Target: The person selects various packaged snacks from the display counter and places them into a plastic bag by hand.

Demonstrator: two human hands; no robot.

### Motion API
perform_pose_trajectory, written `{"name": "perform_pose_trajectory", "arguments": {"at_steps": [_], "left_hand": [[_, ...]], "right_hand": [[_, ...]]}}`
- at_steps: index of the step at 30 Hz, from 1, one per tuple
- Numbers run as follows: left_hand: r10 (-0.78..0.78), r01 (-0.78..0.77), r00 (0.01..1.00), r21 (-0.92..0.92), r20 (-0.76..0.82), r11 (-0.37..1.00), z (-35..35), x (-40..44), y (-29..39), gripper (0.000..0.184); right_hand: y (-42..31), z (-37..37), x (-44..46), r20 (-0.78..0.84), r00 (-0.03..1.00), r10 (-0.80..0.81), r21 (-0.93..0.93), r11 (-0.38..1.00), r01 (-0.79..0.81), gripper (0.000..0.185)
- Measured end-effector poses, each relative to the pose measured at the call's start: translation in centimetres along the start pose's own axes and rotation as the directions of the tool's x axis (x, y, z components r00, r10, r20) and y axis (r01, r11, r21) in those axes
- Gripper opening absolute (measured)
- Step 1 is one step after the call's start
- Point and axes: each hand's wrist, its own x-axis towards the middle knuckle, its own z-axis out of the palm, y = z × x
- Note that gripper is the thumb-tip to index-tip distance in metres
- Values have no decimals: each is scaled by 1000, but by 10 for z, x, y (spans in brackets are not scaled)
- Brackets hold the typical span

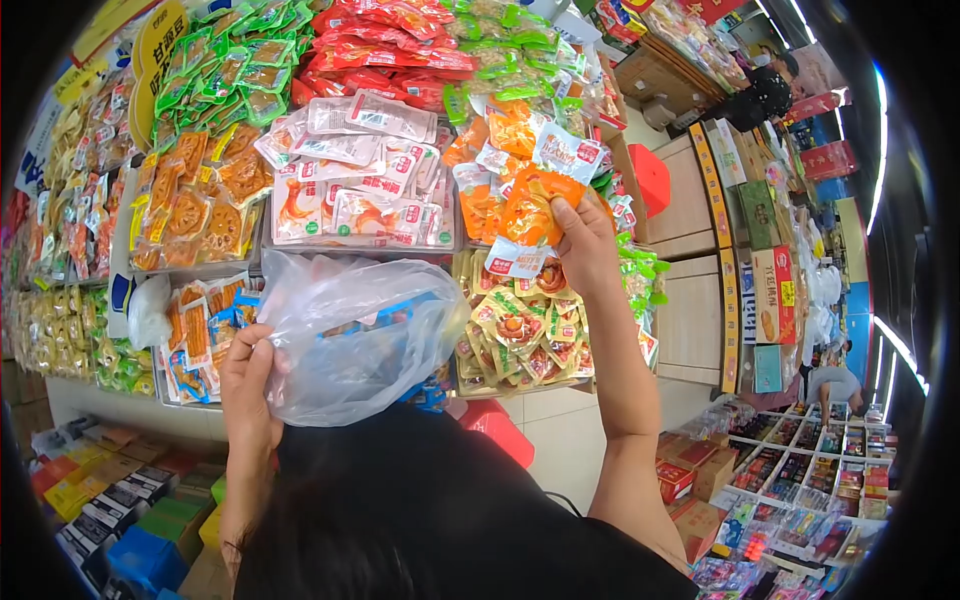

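My left hand (251,378) is closed on the edge of a clear plastic bag (350,370), which hangs puffed out over the front of the display. Blue packets show through or behind the bag; I cannot tell which. Between the thumb and fingers of my right hand (585,238) is an orange and white snack packet (541,208). It is held above a bin of similar orange packets (485,190). Just in front lie beige snack packets (525,325) with a round brown picture.
Pink and white packets (375,180) fill the middle bin, with red packets (385,55) and green packets (235,65) behind. Flat brown snacks (190,205) lie at left. A red stool (496,432) is below the display. Cartons (140,510) are stacked at lower left. Other people are in the distance.
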Motion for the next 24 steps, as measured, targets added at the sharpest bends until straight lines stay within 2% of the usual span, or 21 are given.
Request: {"name": "perform_pose_trajectory", "arguments": {"at_steps": [5, 10, 17, 20, 22, 24], "left_hand": [[-1, 1, 1000, -18, -30, 1000, 2, -1, 1, 14], [-16, 17, 999, -26, 27, 1000, -4, -1, 0, 15], [6, -4, 999, -28, 44, 1000, -5, 0, 0, 15], [1, 0, 999, -27, 47, 1000, -5, 0, -1, 15], [-1, 2, 999, -29, 48, 1000, -4, 0, 0, 15], [-2, 3, 999, -29, 45, 1000, -4, -1, 0, 15]], "right_hand": [[4, 14, -8, 25, 996, 86, -9, 996, -86, 28], [11, 25, -11, 66, 991, 120, -127, 986, -111, 28], [12, 32, -13, 94, 994, 54, -132, 990, -42, 28], [13, 30, -14, 101, 994, 41, -161, 987, -24, 28], [16, 25, -13, 99, 994, 47, -244, 970, -21, 28], [13, 29, -14, 101, 994, 39, -233, 972, -15, 29]]}}
